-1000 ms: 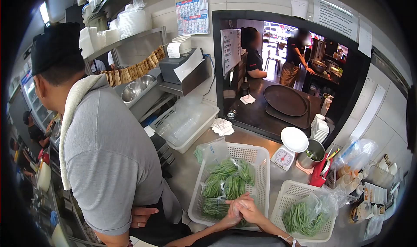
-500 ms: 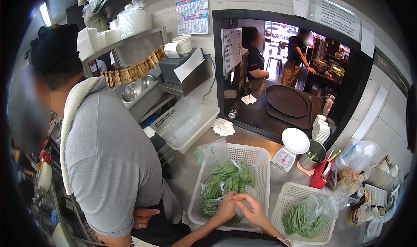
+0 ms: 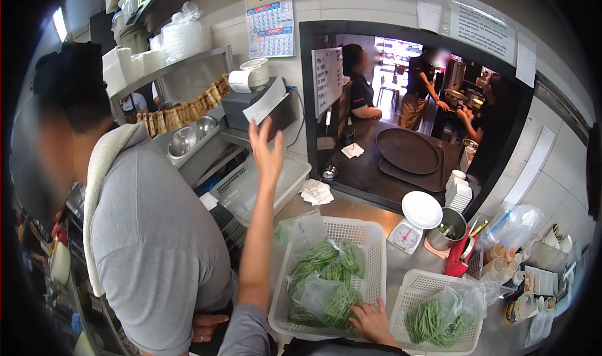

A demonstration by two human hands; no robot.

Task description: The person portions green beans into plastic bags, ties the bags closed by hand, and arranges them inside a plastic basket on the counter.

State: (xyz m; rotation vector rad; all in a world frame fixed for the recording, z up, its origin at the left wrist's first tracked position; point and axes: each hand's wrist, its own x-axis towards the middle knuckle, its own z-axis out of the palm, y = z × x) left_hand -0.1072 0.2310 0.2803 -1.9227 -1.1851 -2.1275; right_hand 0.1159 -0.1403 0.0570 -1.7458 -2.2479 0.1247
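Green beans (image 3: 321, 265): look bagged, sealing unclear, w/ L hand (image 3: 268, 157) open nr receipt printer (image 3: 237, 109), R hand (image 3: 372, 323) spread atop.

restaurant kitchen, steel counter (image 3: 394, 256), kitchen scale (image 3: 406, 236), receipt printer (image 3: 249, 108), pass-through window (image 3: 414, 115) onto a serving counter (image 3: 357, 168)

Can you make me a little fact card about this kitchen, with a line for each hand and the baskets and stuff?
Place: kitchen counter by a serving window
Left hand: raised, fingers spread, near the printer paper; touching or not, I can't tell
Right hand: at the bagged green beans
Big basket: holds those beans
Small basket: more beans and clear plastic
Scale: white plate on top
Co-worker: grey shirt, towel over shoulder
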